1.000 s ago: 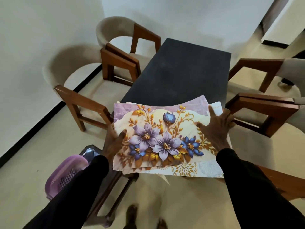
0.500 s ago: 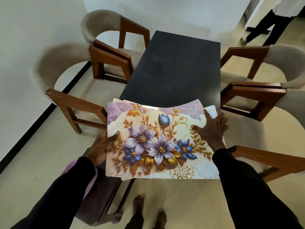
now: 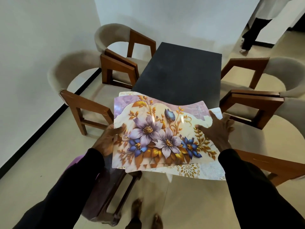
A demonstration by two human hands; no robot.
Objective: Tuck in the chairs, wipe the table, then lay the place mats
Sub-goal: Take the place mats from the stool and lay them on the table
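Dark table (image 3: 179, 71) fills frame centre, chairs (image 3: 118, 70) at both sides. Lower centre, stacked mats (image 3: 158, 134) hang over its near end: left hand (image 3: 107, 139) grips their left edge, right hand (image 3: 217, 129) lies spread on top. Laying looks about to begin; next, peel one mat off.

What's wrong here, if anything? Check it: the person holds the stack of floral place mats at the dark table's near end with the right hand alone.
Not alone: the head view shows the left hand gripping the stack of floral place mats by its left edge while the right hand lies on its right side, at the near end of the dark table.
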